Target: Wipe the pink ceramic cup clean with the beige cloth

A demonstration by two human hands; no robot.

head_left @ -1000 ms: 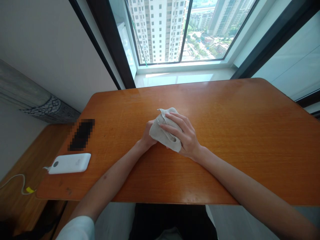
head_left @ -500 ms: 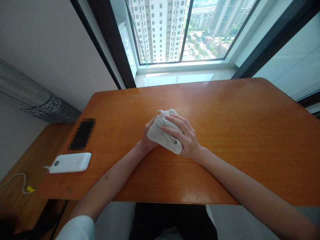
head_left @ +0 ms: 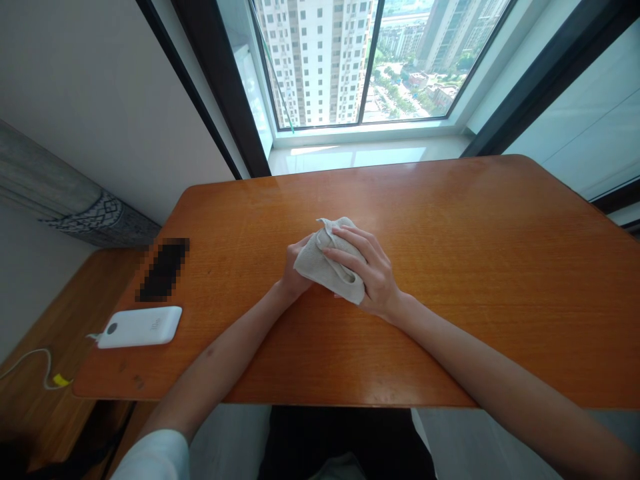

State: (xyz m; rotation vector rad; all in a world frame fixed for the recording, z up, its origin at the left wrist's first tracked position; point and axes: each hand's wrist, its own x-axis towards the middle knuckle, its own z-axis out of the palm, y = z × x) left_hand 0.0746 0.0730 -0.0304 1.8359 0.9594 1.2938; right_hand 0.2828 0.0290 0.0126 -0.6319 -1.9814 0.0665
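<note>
Orange wooden desk (head_left: 475,280) by a high-rise window (head_left: 320,67), and both hands have a firm grasp on a bunched beige cloth (head_left: 323,261) mid-desk: left hand (head_left: 299,272), right hand (head_left: 370,272). Loosen up and it could slip or unfold.

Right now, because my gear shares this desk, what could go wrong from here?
A sweep leftward with the bunched cloth, held between the left hand and right hand, might hit the white power bank near the desk's edge and knock it off. Its thin white cable trails off the desk, so a snag could drag it too.
</note>
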